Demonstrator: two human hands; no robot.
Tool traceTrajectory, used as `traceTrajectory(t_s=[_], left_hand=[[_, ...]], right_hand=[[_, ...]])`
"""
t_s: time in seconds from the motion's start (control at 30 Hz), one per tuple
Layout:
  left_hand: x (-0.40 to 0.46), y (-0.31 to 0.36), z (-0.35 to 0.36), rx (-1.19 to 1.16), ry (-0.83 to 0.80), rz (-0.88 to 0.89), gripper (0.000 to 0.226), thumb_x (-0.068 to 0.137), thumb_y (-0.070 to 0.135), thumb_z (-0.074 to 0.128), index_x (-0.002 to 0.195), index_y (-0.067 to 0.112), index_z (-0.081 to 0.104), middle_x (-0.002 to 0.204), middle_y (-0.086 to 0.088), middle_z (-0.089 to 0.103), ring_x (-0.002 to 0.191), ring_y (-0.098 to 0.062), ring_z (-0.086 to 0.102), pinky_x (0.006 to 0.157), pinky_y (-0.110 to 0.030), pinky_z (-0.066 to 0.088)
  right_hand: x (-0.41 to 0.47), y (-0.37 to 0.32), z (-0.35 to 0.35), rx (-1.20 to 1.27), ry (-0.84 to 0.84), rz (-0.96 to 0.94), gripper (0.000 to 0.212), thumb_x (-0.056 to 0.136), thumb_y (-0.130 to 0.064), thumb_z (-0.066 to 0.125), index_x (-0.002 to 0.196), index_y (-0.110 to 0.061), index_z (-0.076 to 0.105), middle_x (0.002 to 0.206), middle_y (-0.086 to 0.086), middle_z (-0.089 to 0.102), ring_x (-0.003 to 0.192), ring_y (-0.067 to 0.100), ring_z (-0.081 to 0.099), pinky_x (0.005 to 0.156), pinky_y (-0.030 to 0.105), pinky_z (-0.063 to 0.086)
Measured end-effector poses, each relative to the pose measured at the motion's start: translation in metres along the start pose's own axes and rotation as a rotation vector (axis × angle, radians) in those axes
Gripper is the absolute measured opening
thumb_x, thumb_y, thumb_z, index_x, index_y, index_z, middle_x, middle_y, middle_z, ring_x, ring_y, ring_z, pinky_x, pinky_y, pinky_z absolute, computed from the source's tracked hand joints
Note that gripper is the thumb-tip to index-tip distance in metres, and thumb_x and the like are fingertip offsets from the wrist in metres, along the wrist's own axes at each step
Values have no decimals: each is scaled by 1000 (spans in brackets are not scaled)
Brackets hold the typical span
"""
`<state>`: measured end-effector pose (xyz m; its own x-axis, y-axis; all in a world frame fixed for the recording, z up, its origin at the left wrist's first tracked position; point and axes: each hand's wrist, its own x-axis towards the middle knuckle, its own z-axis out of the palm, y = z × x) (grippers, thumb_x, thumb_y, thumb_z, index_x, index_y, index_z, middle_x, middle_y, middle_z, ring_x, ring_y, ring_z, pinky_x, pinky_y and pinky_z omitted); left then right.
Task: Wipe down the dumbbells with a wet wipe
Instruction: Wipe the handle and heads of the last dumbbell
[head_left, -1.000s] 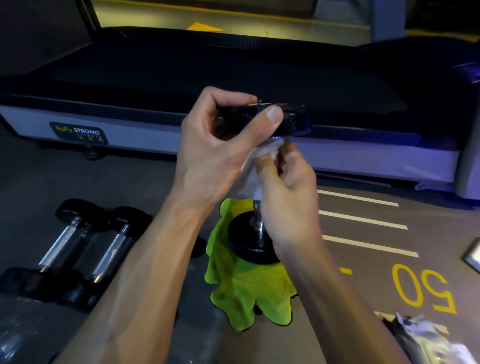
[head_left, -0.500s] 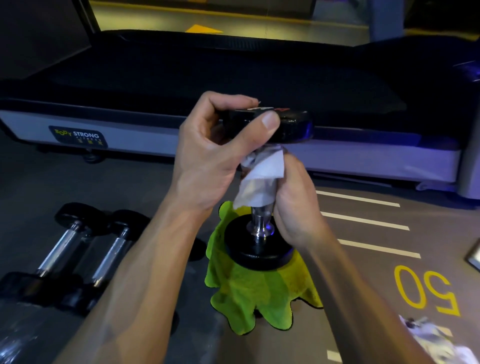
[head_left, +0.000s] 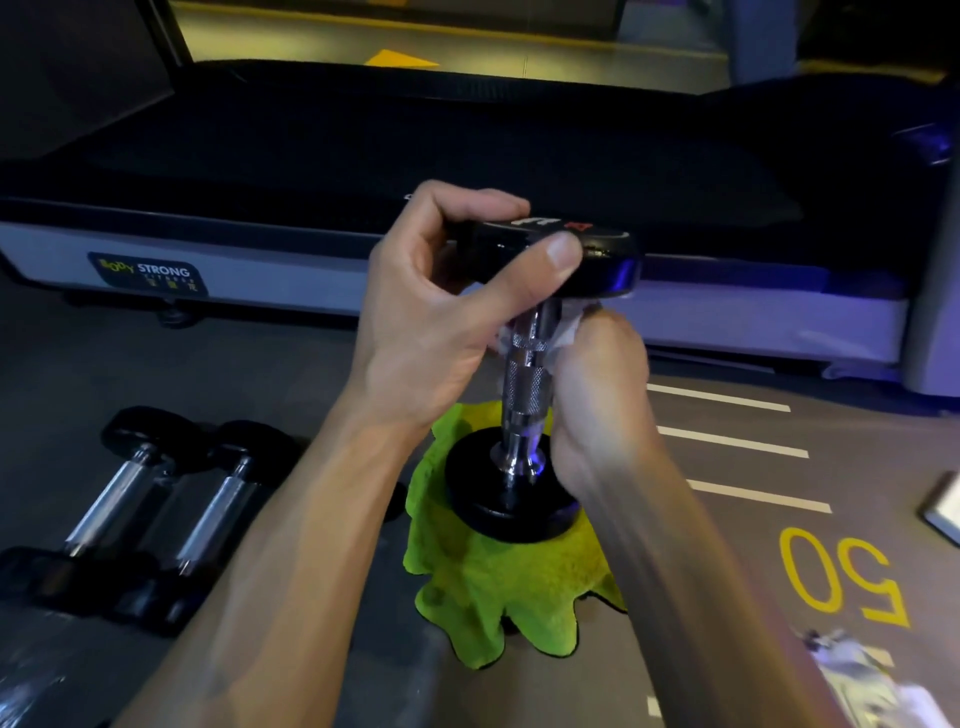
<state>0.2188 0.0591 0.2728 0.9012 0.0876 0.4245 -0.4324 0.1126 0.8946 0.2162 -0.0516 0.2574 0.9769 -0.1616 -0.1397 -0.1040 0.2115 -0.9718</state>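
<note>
Your left hand (head_left: 431, 312) grips the upper head of the upright dumbbell (head_left: 524, 374): the thumb lies across its near rim and the fingers curl over its far edge. The dumbbell stands on end, its lower black head resting on the green microfibre cloth (head_left: 493, 582) spread on the floor, directly below your left thumb.

Your right hand (head_left: 597, 405) is curled round the knurled chrome handle from the right side, holding the white wet wipe (head_left: 569, 332) against the metal. The wipe shows only as a crumpled edge above the right fingers, just under the upper head, with a smaller bit at the handle's left side beside your left palm. The right hand is blurred.

Left of your left forearm, two more dumbbells (head_left: 156, 499) lie side by side on the floor, touching or nearly so. Beyond your fingers runs the treadmill (head_left: 260, 270), its side rail labelled "BODY STRONG". Right of your right forearm the floor carries white stripes and a yellow "50" marking (head_left: 841, 582). A crumpled wrapper (head_left: 862, 680) lies near the lower right corner.
</note>
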Motion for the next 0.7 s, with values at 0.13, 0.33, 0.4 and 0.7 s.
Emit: traceTrajectory(t_s=[0.13, 0.33, 0.4, 0.7], left_hand=[[1, -2, -2, 40, 20, 16, 32, 78, 35, 85, 101, 23, 66, 116, -6, 74, 107, -17, 72, 91, -31, 59], [-4, 4, -6, -71, -26, -26, 31, 80, 24, 83, 102, 14, 62, 92, 8, 75, 67, -23, 65, 50, -36, 56], [-5, 5, -8, -95, -27, -45, 32, 82, 22, 83, 103, 12, 61, 90, 8, 74, 57, -27, 62, 42, -39, 53], [1, 2, -9, 12, 50, -44, 34, 78, 32, 86, 101, 16, 67, 112, -6, 74, 99, -6, 70, 84, -19, 54]], right_hand=[[-8, 7, 4, -95, 92, -156, 37, 105, -9, 41, 72, -17, 56, 54, -17, 57, 54, 2, 48, 60, 18, 42], [12, 0, 4, 168, -213, 29, 43, 102, -33, 43, 73, -16, 69, 71, 5, 72, 60, 21, 63, 59, 35, 49], [19, -7, -1, 211, -403, 175, 34, 94, -36, 46, 73, -12, 58, 60, 4, 55, 48, 17, 47, 54, 31, 35], [-6, 8, 10, -27, 9, -155, 21, 92, -11, 45, 87, 4, 58, 70, 7, 71, 59, 12, 60, 57, 21, 46]])
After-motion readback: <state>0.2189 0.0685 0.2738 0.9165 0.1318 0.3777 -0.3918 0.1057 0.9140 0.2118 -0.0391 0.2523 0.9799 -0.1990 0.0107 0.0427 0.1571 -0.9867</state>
